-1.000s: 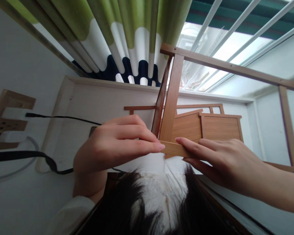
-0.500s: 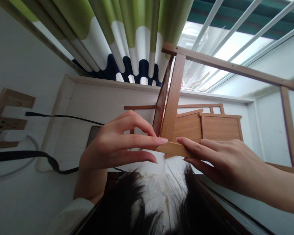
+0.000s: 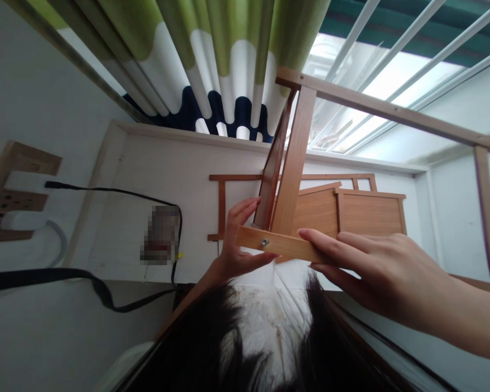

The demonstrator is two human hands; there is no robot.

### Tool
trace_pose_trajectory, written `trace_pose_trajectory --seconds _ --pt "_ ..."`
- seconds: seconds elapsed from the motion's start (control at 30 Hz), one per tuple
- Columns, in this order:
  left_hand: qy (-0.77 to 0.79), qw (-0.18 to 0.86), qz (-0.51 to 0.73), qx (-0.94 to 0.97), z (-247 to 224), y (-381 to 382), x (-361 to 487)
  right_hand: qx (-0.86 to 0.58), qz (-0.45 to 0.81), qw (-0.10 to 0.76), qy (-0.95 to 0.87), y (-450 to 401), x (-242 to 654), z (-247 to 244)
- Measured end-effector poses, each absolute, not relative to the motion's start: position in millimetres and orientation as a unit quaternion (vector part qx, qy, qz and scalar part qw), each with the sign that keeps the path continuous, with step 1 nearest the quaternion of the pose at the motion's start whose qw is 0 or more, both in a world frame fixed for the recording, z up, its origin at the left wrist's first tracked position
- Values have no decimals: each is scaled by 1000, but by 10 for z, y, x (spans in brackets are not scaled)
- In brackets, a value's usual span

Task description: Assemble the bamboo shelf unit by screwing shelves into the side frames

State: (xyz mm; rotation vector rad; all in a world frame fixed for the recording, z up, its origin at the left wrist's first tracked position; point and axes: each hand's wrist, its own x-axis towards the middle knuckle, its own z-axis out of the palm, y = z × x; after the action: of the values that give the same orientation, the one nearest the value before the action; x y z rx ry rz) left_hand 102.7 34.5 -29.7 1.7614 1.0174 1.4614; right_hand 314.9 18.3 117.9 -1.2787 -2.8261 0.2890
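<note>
The wooden bar (image 3: 285,246) is pinched by the right hand (image 3: 373,264); its end is surrounded by the left hand (image 3: 229,251), whose grip cannot be told.

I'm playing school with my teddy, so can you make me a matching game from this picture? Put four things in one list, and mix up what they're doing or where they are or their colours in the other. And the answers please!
Things
1. curtain
2. right hand
3. silver fastener
4. white plugs

Matches
A. gripping the wooden bar
B. pushed into the wall socket plate
C. green, white and dark blue
D. small and round, set in a piece of wood

Right pairs: 1-C, 2-A, 3-D, 4-B
</note>
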Motion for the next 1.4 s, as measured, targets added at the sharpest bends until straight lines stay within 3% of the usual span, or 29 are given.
trace_pose_trajectory --seconds 0.17,0.33,0.7,1.0,1.4 --pt "332 267 616 663 -114 408 1174 -409 89 15 -908 190 3142 1184" --pt "295 284 685 602 -108 440 1254 -410 88 23 -908 178 3134 1185" --pt "311 291 710 561 -123 418 1315 -410 89 15 -907 182 3139 1147" --pt "270 120 797 527 28 577 1391 -410 93 19 -907 176 3147 1152" --pt "309 132 668 664 321 483 1042 -409 98 22 -907 175 3136 1174"
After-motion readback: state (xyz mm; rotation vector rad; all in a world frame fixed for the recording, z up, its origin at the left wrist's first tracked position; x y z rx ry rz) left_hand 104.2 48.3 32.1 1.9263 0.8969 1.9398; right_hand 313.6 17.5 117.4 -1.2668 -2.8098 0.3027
